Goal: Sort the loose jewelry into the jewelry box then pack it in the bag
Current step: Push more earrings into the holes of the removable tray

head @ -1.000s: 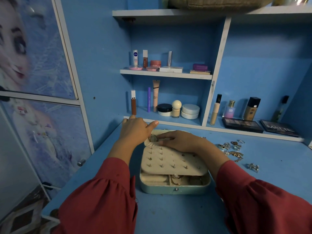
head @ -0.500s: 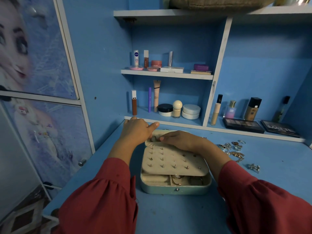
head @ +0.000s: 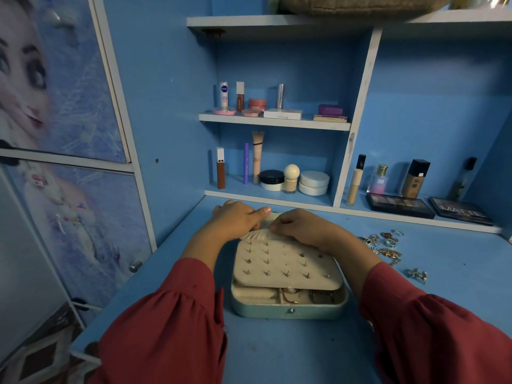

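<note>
A pale green jewelry box (head: 288,310) stands open on the blue desk, with rings and hoops in its front compartments. A cream earring panel (head: 285,266) studded with several earring posts lies across its top. My left hand (head: 235,221) grips the panel's far left corner, where the edge is bent upward. Close beside it, my right hand (head: 303,227) has curled fingers pinching the panel's far edge. Whatever is between the fingertips is hidden. Loose jewelry (head: 383,245) lies in a pile to the right of the box, and one silver piece (head: 417,275) sits apart from it.
Cosmetics fill the shelves (head: 274,121) behind the desk, and two eyeshadow palettes (head: 399,205) lie at the back right. An olive padded item (head: 360,4) sits on the top shelf. A cabinet with printed doors (head: 69,189) stands to the left.
A small ring seen between my hands a second ago is now hidden. Both hands have closed together on the panel's far edge, which has bent upward.
</note>
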Demonstrator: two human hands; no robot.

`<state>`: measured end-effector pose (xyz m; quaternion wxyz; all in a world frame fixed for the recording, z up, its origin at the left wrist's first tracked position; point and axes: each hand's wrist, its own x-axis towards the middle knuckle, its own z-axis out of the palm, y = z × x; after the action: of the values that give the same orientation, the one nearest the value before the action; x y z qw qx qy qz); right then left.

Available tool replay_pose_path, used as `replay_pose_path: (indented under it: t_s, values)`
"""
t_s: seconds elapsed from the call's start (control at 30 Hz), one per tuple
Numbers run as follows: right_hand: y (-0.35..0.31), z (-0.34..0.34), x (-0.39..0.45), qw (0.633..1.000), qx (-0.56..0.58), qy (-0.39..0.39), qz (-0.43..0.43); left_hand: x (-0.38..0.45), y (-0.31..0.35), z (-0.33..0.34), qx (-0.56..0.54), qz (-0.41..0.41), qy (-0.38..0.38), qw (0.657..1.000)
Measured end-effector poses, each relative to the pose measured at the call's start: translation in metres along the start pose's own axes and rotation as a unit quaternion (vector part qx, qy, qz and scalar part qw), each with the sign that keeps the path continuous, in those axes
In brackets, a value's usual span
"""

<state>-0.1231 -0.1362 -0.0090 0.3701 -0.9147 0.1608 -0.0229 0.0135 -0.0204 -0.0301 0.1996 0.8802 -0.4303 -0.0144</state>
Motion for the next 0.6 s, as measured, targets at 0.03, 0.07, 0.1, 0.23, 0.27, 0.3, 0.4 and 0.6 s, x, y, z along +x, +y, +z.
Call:
replay_pose_path:
  t_s: [0.03, 0.07, 0.1, 0.23, 0.27, 0.3, 0.4, 0.6]
  values:
    - [0.0007, 0.0, 0.0001, 1.0, 0.007, 0.003, 0.0, 0.0001, 0.0003, 0.0001, 0.0, -0.003, -0.008, 1.0]
    - [0.0011, -0.0001, 0.0004, 1.0, 0.015, 0.005, 0.0, -0.0001, 0.0015, -0.0001, 0.005, -0.005, -0.015, 1.0]
    - [0.0015, -0.0002, 0.0004, 1.0, 0.022, 0.007, 0.0, -0.0005, 0.0024, 0.0, 0.015, -0.008, -0.019, 1.0]
    - [0.003, 0.0002, 0.0012, 0.999, 0.034, 0.011, -0.001, -0.0011, 0.0041, 0.0014, 0.043, -0.02, -0.023, 0.999]
    - [0.0037, 0.0003, 0.0014, 0.999, 0.039, 0.014, 0.0, -0.0012, 0.0036, 0.0015, 0.032, -0.023, -0.017, 0.999]
    - [0.0045, 0.0003, 0.0015, 0.999, 0.046, 0.018, 0.001, -0.0008, 0.0024, 0.0019, 0.01, -0.023, -0.007, 1.0]
    - [0.0061, -0.0001, 0.0015, 0.998, 0.051, 0.02, -0.005, -0.0033, 0.0005, 0.0014, -0.083, -0.013, 0.044, 0.995]
    - [0.0065, 0.0009, 0.0027, 0.999, 0.049, 0.021, -0.001, -0.003, -0.0025, 0.0048, -0.218, -0.014, 0.051, 0.975]
